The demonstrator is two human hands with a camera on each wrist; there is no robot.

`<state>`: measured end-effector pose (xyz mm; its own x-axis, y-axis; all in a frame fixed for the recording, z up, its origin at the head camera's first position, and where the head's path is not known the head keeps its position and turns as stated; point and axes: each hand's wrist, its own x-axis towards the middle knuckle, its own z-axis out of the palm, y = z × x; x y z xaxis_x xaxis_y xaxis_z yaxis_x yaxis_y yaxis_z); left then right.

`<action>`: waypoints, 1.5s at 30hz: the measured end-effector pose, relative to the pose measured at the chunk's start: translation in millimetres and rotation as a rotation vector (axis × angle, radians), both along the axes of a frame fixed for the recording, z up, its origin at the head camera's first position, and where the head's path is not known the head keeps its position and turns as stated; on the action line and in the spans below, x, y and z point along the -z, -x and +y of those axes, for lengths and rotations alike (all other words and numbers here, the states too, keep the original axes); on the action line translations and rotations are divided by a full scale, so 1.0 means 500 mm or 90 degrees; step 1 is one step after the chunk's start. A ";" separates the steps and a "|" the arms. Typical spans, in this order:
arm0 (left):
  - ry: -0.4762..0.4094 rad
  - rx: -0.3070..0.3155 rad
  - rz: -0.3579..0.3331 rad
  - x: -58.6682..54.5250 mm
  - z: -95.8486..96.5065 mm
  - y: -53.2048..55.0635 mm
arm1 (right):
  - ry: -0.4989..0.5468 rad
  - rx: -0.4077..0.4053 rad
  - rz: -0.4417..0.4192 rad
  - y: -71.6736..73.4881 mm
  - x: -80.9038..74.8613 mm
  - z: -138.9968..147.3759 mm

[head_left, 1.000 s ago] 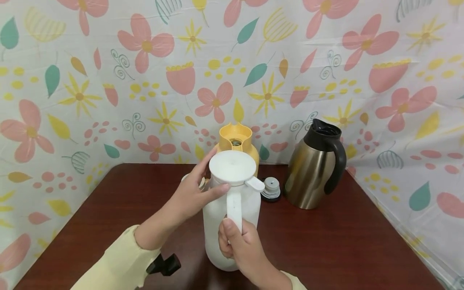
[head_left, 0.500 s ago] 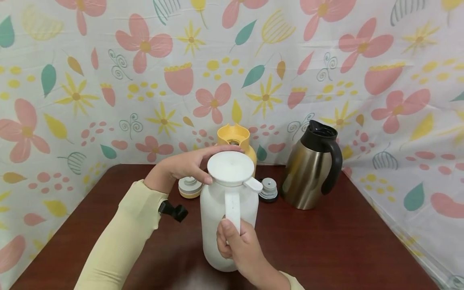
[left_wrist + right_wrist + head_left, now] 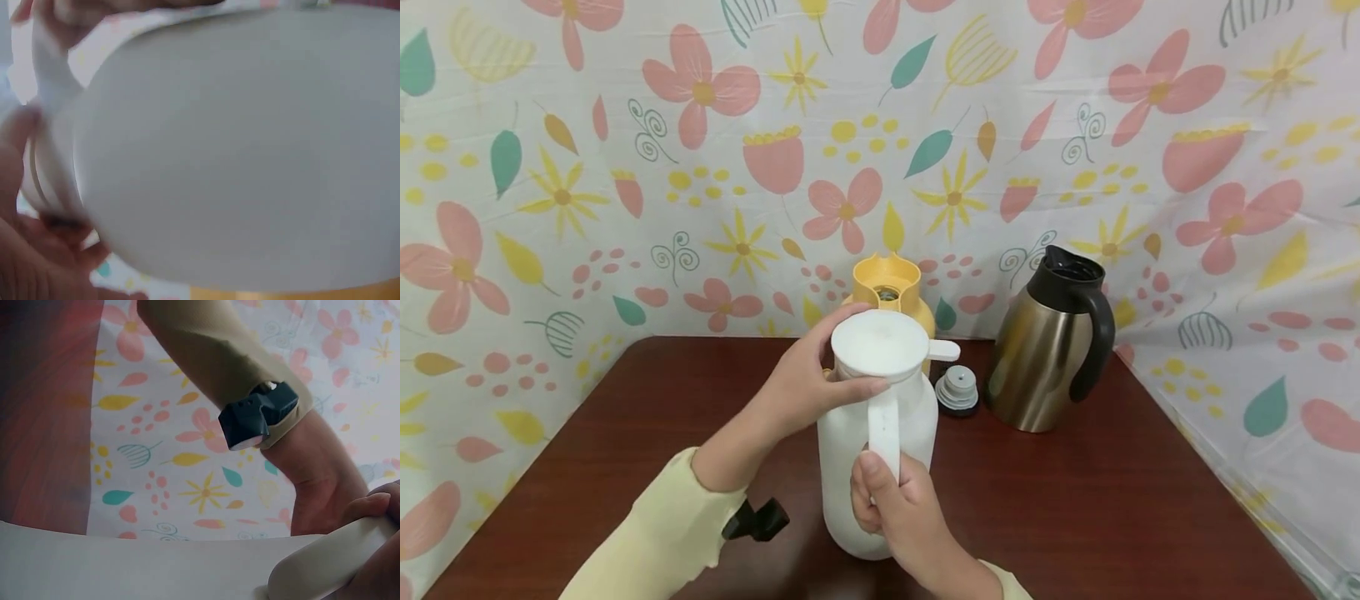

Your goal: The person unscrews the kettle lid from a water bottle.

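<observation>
A white vacuum jug [image 3: 846,483] stands upright on the table, handle toward me. My right hand [image 3: 898,512] grips its handle [image 3: 884,429], thumb along the near side. The jug's flat round white lid [image 3: 880,342] has a small tab [image 3: 945,350] pointing right. My left hand [image 3: 793,383] holds the lid's edge, thumb across the near side and fingers round the far left. In the left wrist view the jug body [image 3: 237,150] fills most of the picture, with my left hand [image 3: 44,250] at its neck. The right wrist view shows the handle [image 3: 331,559] in my fingers.
Behind the white jug is a yellow jug [image 3: 906,279] with an uncovered top, partly hidden. To the right stand a grey stopper [image 3: 958,387] and a steel jug [image 3: 1030,358] with a black top and handle. A flowered sheet [image 3: 700,208] hangs behind the table [image 3: 1075,508].
The left hand went from the lid's left edge to reaching over its far side, then came back to its left and near edge. The lid's tab has swung from near right to right.
</observation>
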<state>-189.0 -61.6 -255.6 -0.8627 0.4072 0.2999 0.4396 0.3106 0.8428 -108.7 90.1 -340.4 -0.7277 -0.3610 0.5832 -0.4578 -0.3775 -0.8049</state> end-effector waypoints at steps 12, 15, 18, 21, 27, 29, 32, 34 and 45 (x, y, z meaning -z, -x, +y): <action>-0.052 0.211 -0.047 0.003 -0.015 0.056 | 0.004 0.006 0.027 0.010 0.013 0.004; -0.072 0.293 -0.073 0.005 -0.017 0.081 | -0.004 0.012 0.010 0.005 0.008 0.002; -0.070 0.274 -0.055 0.009 -0.018 0.083 | -0.015 0.018 -0.009 0.001 0.007 0.000; -0.079 0.218 -0.034 0.012 -0.013 0.070 | -0.016 0.017 -0.008 0.001 0.009 0.001; -0.110 0.130 -0.026 0.009 0.001 0.044 | -0.009 0.014 -0.003 0.004 0.009 0.002; -0.115 0.115 -0.030 0.008 0.004 0.041 | -0.008 0.013 -0.002 0.004 0.008 0.002; -0.120 0.103 -0.037 0.007 0.006 0.040 | -0.009 0.012 -0.005 0.005 0.009 0.002; -0.124 0.100 -0.038 0.004 0.007 0.040 | -0.010 0.010 -0.007 0.007 0.010 0.003; -0.155 0.112 -0.057 -0.001 -0.001 0.040 | 0.007 -0.009 0.016 0.012 0.015 0.005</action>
